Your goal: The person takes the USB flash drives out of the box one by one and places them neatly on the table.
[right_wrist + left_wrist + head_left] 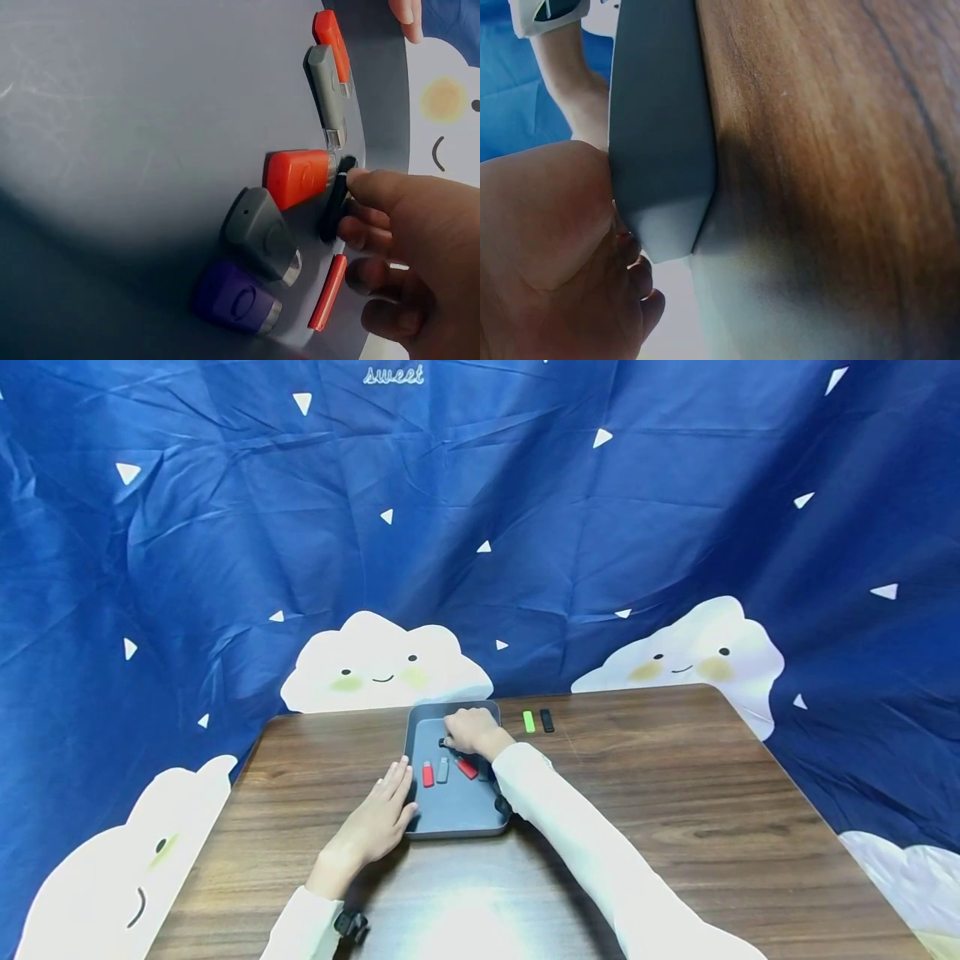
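Note:
Several USB sticks lie in a grey tray point(457, 817) on the table. My right hand point(471, 729) reaches over the far part of the tray and pinches a black USB stick point(335, 202) between thumb and fingers. Around it, in the right wrist view, are a red USB stick point(298, 178), a light grey one point(325, 86), a dark grey one point(260, 232), a purple one point(234, 298) and a thin red piece point(328, 292) beside the fingers. My left hand point(378, 817) rests against the tray's left wall, fingers straight.
Right of the tray's far end, a green USB stick point(528, 721) and a black one point(547, 720) lie side by side on the wooden table point(690, 793). Behind the table hangs a blue curtain point(525, 527) with clouds.

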Available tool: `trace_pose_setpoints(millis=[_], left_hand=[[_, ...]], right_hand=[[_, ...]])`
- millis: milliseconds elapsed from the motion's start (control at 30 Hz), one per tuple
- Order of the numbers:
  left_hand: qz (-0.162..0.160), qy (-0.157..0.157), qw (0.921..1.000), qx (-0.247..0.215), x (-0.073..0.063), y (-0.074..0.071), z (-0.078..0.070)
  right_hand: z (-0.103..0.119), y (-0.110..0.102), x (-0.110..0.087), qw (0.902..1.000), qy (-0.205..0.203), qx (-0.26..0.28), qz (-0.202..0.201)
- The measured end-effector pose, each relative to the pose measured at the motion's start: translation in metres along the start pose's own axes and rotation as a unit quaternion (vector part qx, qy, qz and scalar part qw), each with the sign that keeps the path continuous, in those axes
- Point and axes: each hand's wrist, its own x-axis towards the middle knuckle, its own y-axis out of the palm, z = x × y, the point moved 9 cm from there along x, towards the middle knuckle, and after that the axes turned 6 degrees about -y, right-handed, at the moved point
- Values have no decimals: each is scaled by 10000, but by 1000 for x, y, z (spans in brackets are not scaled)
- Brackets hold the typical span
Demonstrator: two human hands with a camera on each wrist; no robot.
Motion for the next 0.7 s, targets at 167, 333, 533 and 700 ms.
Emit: trace_pose_setpoints(millis=[167, 333, 533, 700], left_hand=[[11, 0, 10000, 15, 0, 1, 0], [9, 13, 10000, -1, 0, 2, 0], [-42, 46, 10000, -15, 1, 2, 0], [-66, 38, 10000, -21, 0, 2, 2]], right_hand=[[-5, 4, -3, 9994, 239, 147, 210], [-10, 6, -4, 9986, 248, 421, 184], [-13, 1, -2, 9973, 0, 728, -7], [-10, -1, -3, 9921, -307, 1206, 151]])
